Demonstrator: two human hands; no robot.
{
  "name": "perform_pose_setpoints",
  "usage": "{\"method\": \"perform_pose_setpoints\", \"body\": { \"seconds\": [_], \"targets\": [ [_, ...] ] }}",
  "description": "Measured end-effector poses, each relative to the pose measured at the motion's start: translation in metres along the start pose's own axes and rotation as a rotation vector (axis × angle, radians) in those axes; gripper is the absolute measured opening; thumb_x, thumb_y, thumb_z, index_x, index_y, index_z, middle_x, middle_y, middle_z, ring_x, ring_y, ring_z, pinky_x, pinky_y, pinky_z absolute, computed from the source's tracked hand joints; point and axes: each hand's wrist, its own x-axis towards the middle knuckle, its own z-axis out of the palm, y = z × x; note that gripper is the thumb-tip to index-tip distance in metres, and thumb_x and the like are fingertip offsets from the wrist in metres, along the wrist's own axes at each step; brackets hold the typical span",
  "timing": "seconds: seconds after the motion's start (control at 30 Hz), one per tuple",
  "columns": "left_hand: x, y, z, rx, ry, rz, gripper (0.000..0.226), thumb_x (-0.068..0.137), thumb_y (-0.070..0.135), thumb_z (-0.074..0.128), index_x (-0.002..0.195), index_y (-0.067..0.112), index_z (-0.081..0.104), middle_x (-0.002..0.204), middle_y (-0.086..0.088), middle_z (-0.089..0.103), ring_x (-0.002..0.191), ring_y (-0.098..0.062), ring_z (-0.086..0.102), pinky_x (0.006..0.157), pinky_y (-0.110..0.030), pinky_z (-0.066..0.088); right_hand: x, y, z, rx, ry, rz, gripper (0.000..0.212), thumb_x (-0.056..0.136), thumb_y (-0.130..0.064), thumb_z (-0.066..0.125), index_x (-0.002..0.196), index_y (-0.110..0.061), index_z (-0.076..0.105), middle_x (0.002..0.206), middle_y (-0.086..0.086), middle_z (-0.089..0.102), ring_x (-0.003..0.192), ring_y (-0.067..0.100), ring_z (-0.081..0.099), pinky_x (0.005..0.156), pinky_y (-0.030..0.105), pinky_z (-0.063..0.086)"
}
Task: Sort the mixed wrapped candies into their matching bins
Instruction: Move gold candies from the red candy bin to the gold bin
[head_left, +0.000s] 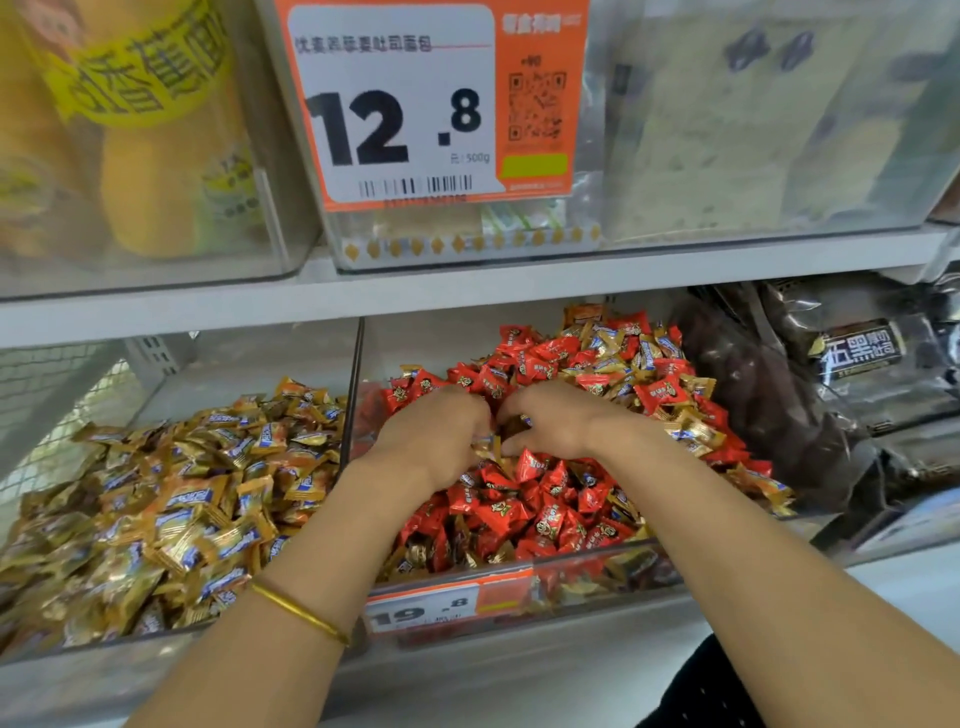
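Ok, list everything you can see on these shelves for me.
gold candies: many, gold and blue, left bin
red candies: many, red, middle bin, gold ones mixed in
dark bags: several, black-brown, right of middle bin
price tag: one, orange and white, upper shelf
small tag: one, orange and white, middle bin front
yellow packs: some, upper left
bracelet: one, gold, left wrist
left hand: pinching a gold candy, over middle bin
right hand: fingers curled in the pile

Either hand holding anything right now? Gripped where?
Left hand holds gold-wrapped candies bunched in its curled fingers, wrapper ends poking out. Right hand is curled into the red candies; whether it grips one cannot be told.
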Motion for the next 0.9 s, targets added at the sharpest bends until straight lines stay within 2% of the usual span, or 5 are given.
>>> {"method": "perform_pose_setpoints", "body": {
  "seconds": [0.2,0.3,0.47,0.7,0.9],
  "targets": [
    [-0.010,-0.005,-0.011,-0.209,0.108,-0.136,0.023,0.089,0.010,0.056,0.112,0.011,0.054,0.099,-0.008,0.061,0.094,-0.024,0.058,0.079,-0.032,0.047,0.004,-0.003,0.007,-0.089,-0.006,0.009,0.041,0.089,-0.023,0.063,0.128,-0.012,0.056,0.134,0.008,0.051,0.122,0.027,0.048,0.097,0.032,0.042],
    [-0.014,-0.003,-0.012,-0.306,0.071,-0.090,0.043,0.092,0.010,0.052,0.131,0.023,0.042,0.079,0.001,0.050,0.064,-0.011,0.051,0.062,-0.022,0.041,0.002,-0.001,0.009,-0.048,0.092,-0.018,0.029,0.089,-0.008,0.059,0.117,-0.013,0.063,0.128,0.007,0.056,0.115,0.025,0.053,0.093,0.030,0.045],
    [-0.013,0.001,-0.010,-0.425,0.075,-0.090,0.030,0.095,0.007,0.042,0.123,0.020,0.046,0.070,0.004,0.042,0.048,-0.008,0.037,0.036,-0.011,0.026,-0.025,0.013,-0.008,0.500,0.190,-0.003,0.021,0.087,-0.009,0.063,0.108,-0.011,0.066,0.082,-0.004,0.061,0.058,0.007,0.053,0.051,0.018,0.045],
    [-0.003,0.017,-0.004,-0.449,-0.026,-0.139,0.019,0.094,0.004,0.038,0.106,0.018,0.041,0.080,-0.002,0.045,0.063,-0.014,0.043,0.050,-0.025,0.030,-0.060,0.020,-0.017,1.099,0.112,0.140,0.020,0.089,-0.003,0.055,0.102,-0.011,0.068,0.067,0.000,0.056,0.052,0.011,0.048,0.048,0.020,0.041],
    [0.006,0.026,0.011,-0.199,-0.197,-0.096,0.030,0.094,0.021,0.052,0.124,0.023,0.057,0.131,-0.009,0.041,0.129,-0.029,0.033,0.108,-0.037,0.030,-0.076,0.028,-0.025,1.761,0.091,0.346,0.014,0.094,-0.016,0.050,0.084,-0.011,0.059,0.057,0.004,0.049,0.054,0.017,0.061,0.037,0.017,0.045]
  ]
}}
